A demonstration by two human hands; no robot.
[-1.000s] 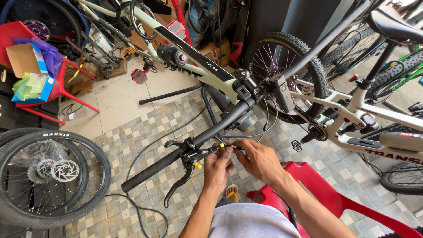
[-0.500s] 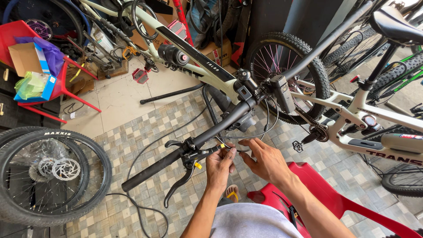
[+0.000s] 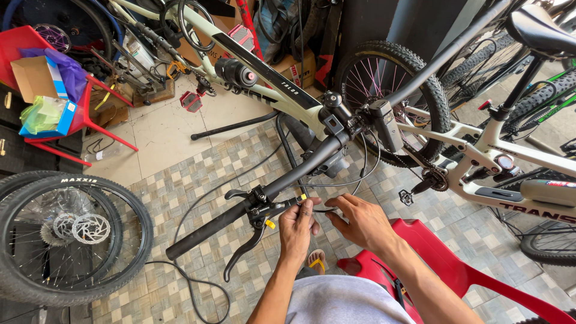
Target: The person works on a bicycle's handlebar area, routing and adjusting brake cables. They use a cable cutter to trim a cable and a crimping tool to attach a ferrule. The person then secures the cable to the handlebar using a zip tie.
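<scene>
Since the earlier frame the right hand (image 3: 360, 223) has drawn a little away from the left hand (image 3: 298, 225), so a short run of thin black hose (image 3: 329, 209) now shows between them; the bar and lever sit where they were.

At far left, a loose wheel (image 3: 66, 237) with a disc rotor leans low in the frame, and a red chair (image 3: 72, 114) above it carries a cardboard box (image 3: 36, 78) and bags. Right of that, the black handlebar (image 3: 264, 192) slants from lower left up to the stem at centre, with the brake lever (image 3: 243, 252) hanging under it beside the grip.

The left hand, just below centre, is closed around the hose end where it meets the lever body, next to a small yellow piece (image 3: 270, 224). The right hand, just to its right, pinches the hose between thumb and fingertips, the other fingers loose. A cable (image 3: 192, 282) trails over the tiled floor (image 3: 198, 180) below.

Further right stand a knobby tyre (image 3: 384, 54), the pale frame (image 3: 480, 150) and, low down, a red stool (image 3: 444, 270).

By the look of it, the lever is already clamped on the bar, while the hose joint at the lever is unfinished; whether it is seated cannot be told.
</scene>
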